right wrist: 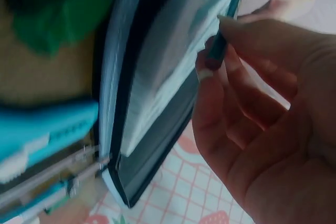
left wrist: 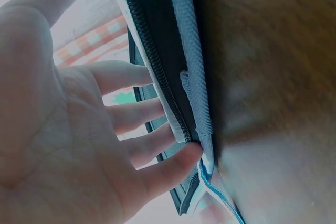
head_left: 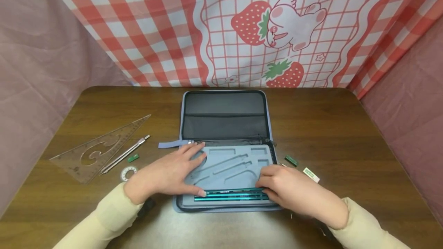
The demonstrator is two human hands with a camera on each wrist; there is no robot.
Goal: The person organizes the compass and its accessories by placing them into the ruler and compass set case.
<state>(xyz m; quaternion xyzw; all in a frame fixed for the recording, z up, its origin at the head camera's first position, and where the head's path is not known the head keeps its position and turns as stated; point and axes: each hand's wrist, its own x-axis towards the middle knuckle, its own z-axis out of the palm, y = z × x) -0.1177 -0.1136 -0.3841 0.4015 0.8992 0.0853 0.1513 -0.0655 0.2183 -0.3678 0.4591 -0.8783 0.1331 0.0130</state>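
Observation:
A zip case (head_left: 225, 126) lies unfolded on the table, with a grey-blue moulded insert (head_left: 228, 164) in its near half. Several dark green pencils (head_left: 231, 198) lie along the near side of this insert. My left hand (head_left: 166, 172) rests with spread fingers over the insert's left side, its thumb at the pencils' left ends. In the left wrist view those straight fingers (left wrist: 139, 111) reach over the case's zipped edge. Between thumb and fingers, my right hand (right wrist: 273, 114) pinches one green pencil (right wrist: 227, 32) near its end, above the insert's near right part.
Left of the case lie a clear set square (head_left: 74, 167), a metal compass (head_left: 124, 155), a small green piece (head_left: 133, 158) and a white ring-shaped item (head_left: 129, 171). To the right are another green piece (head_left: 291, 160) and a white-and-green eraser (head_left: 311, 175). A checked cloth (head_left: 155, 30) hangs behind.

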